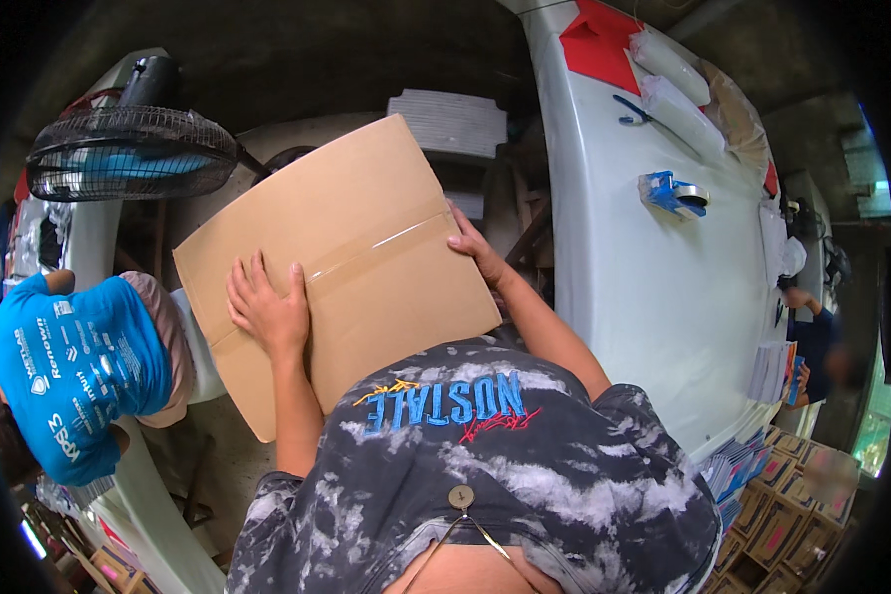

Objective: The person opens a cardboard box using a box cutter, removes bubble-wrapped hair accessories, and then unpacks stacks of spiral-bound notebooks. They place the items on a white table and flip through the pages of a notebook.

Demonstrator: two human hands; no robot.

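Note:
A brown cardboard box [386,297] sits tilted in front of me, close against my shirt. A strip of clear tape runs across its broad upper face along the seam. My left hand [270,305] lies flat on the left part of that face, fingers spread. At the right edge, my right hand [477,249] grips the box, its thumb on the face and the other fingers partly hidden around the side. The underside of the box is out of sight.
To my right stands a long white-covered table [604,257] with a blue tape dispenser [673,194], white rolls [678,111] and a red sheet [600,48]. A black fan [134,153] stands at far left, above a person in a blue shirt [89,361]. Stacked cartons [787,505] fill the lower right.

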